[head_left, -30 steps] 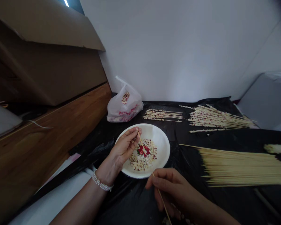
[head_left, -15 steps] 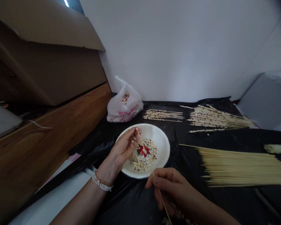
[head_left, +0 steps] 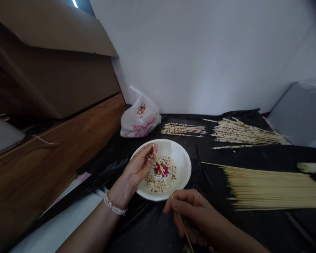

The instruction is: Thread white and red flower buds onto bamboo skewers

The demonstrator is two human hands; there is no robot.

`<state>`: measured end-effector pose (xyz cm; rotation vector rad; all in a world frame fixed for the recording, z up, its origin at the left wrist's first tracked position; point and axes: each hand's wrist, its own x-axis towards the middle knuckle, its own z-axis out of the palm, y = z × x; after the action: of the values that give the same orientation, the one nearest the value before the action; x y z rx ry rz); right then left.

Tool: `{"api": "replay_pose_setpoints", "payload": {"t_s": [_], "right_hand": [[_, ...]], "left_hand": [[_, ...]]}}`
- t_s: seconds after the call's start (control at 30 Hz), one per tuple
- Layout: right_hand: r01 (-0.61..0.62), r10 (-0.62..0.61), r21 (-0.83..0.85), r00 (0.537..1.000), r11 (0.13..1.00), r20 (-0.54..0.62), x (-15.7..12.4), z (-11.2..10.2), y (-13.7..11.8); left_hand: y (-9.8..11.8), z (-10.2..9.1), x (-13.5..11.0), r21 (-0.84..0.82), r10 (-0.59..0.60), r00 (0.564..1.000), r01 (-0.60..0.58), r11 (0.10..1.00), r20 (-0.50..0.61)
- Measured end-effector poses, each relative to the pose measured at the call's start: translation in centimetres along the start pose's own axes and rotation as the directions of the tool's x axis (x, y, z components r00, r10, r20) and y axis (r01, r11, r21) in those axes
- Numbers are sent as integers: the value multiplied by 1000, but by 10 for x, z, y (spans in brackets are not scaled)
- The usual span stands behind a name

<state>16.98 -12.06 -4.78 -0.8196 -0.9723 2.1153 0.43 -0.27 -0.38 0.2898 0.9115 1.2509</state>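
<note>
Head view: left hand (head_left: 138,165) is over the bowl (head_left: 184,168), thumb and forefinger pinching a pale kernel (head_left: 153,145) at the tip of a skewer (head_left: 183,226); other fingers curl in, a few spare bits cupped in the palm. Right hand (head_left: 191,209) sits at the bowl's near rim, thumb and forefinger pressed together on the skewer's shaft, tail running down toward the lens past those fingers; lower fingers loosely curled. Reads as one stick between both pinches, but the stretch over the bowl is hard to trace against the loose kernels (head_left: 158,184) directly below the left fingertips. Step in hand, my read: seating a kernel on the point. To do it well: right grip firm, shaft lined up with the left pinch; centre the kernel on the point, push along the axis with a slight twist, left fingertips on its sides, off the exit path. Too hard and it may split; off-centre and it'll likely skid. Working over the bowl should catch drops. Don't let the palm stash spill. Around: plastic bag (head_left: 140,123) beyond the left fingers, filled skewers (head_left: 233,131) ahead-right of the right fingers, bare sticks (head_left: 274,189) to their right.
</note>
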Motion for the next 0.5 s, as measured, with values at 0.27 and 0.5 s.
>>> {"api": "replay_pose_setpoints", "payload": {"t_s": [0.27, 0.5], "right_hand": [[-3, 3, 0, 1000, 1000, -15, -2, 1, -1], [7, -7, 15, 1000, 1000, -1, 0, 0, -1]], "left_hand": [[-1, -1, 1, -12, -16, 1000, 16, 1000, 6], [-1, -2, 3, -12, -11, 1000, 12, 1000, 17]]}}
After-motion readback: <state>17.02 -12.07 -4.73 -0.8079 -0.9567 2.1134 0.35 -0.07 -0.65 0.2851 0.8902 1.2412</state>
